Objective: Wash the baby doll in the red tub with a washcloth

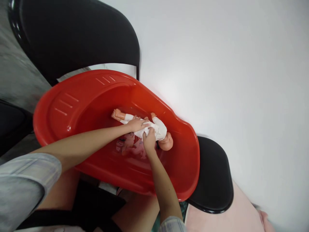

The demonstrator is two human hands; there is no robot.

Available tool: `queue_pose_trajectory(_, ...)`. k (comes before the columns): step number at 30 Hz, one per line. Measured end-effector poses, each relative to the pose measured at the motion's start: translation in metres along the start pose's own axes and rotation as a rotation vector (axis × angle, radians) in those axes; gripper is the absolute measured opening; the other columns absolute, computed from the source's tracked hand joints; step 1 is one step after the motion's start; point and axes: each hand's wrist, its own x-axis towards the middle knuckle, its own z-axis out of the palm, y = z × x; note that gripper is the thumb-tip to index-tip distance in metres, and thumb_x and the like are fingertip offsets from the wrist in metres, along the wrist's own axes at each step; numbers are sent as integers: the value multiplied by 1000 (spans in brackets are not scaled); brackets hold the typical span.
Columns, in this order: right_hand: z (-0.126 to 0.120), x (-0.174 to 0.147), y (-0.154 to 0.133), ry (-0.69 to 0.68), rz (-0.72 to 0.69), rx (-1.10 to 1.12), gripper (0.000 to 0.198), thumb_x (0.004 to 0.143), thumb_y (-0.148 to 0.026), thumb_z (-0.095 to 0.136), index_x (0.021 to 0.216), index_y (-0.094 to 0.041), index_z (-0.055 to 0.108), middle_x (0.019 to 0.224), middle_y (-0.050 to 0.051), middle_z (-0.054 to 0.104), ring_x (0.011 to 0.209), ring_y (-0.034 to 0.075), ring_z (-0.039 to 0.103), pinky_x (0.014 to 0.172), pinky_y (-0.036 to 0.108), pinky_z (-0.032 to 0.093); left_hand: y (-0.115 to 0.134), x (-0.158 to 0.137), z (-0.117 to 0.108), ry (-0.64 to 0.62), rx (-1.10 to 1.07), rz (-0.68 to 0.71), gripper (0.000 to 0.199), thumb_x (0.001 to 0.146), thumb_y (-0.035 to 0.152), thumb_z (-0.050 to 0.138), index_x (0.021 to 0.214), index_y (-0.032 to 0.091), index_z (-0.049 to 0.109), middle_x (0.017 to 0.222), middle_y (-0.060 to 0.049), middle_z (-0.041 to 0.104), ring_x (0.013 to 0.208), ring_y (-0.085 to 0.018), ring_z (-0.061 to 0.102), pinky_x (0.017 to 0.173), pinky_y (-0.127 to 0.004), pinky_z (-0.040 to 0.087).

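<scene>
A baby doll (166, 141) in a white outfit (158, 126) lies on its back inside a red plastic baby bathtub (185, 151). Its head points to the right and its bare feet to the left. My left hand (138, 124) comes across from the left, its fingers closed on the outfit at the doll's belly. At the chest, my right hand (149, 139) pinches the white cloth between thumb and fingers. The two hands are close together, and some fingertips are hidden in the fabric. Beneath the doll, a pink printed picture (135, 145) shows on the tub floor.
Black chairs stand at the tub's ends: a large backrest (77, 32) at upper left and a black seat (214, 174) at lower right. A white surface (229, 71) fills the right side. Pink cloth (222, 216) is at lower right, and my legs are below the tub.
</scene>
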Motion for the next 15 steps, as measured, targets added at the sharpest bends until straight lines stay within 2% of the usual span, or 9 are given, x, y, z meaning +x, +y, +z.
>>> queue_pose_trajectory(4, 16, 2, -15, -110, -128, -73, 64, 98, -19, 56, 159, -13, 38, 156, 22, 53, 136, 33, 61, 114, 47, 50, -2, 6, -4, -49, -11, -27, 61, 116, 47, 28, 167, 22, 50, 166, -13, 52, 154, -31, 47, 128, -47, 26)
queue_pose_trajectory(7, 19, -6, -13, -211, -151, -193, 51, 97, -22, 63, 146, -14, 52, 151, 23, 58, 133, 34, 62, 108, 46, 52, -5, 7, -6, -66, 5, -15, 58, 116, 46, 29, 165, 26, 53, 165, -11, 54, 154, -29, 47, 128, -46, 26)
queue_pose_trajectory(9, 16, -17, -4, -284, -103, -251, 43, 95, -22, 67, 137, -13, 58, 142, 22, 65, 126, 34, 66, 103, 44, 54, -7, 4, -7, -56, 11, -20, 59, 115, 50, 35, 167, 28, 50, 165, -12, 55, 154, -32, 46, 128, -48, 27)
queue_pose_trajectory(12, 3, -36, 21, -364, 35, -268, 48, 93, -22, 69, 138, -12, 58, 128, 21, 73, 114, 34, 72, 97, 43, 54, -6, -1, -7, -62, 15, -57, 65, 109, 55, 52, 171, 34, 44, 169, -14, 49, 156, -41, 40, 123, -53, 34)
queue_pose_trajectory(15, -19, -49, 55, -323, 225, -207, 49, 96, -25, 63, 143, -13, 58, 130, 20, 74, 115, 34, 74, 97, 42, 55, -5, -4, -7, -69, 25, -65, 69, 107, 51, 59, 172, 35, 41, 171, -16, 45, 156, -45, 38, 121, -55, 35)
